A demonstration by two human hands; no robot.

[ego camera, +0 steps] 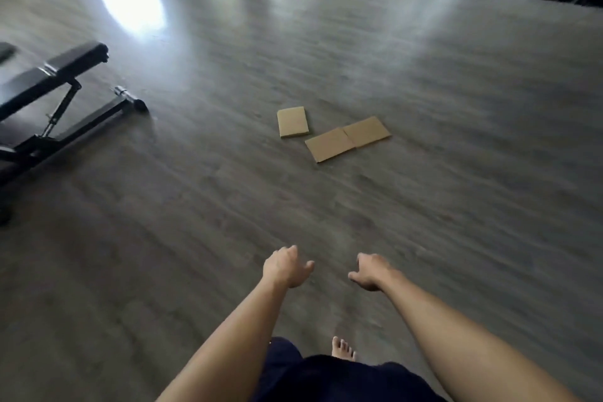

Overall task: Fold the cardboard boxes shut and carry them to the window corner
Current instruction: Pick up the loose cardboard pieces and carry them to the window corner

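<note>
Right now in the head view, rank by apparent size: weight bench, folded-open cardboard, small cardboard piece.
1. weight bench, cut off by the left edge
2. folded-open cardboard, two joined panels
3. small cardboard piece
The two cardboards lie equally far away, so their order holds.

Two flattened cardboard pieces lie on the floor [424, 206] ahead of the person. The smaller cardboard piece [293, 121] lies to the left, just beside the larger creased cardboard piece [348, 138] and apart from it. A weight bench [49, 91] stands well apart at the far left. The left hand [285, 266] and right hand [370, 272] hang side by side nearer the person, well short of the cardboard. A bare foot [342, 348] rests on the floor below the hands.
</note>
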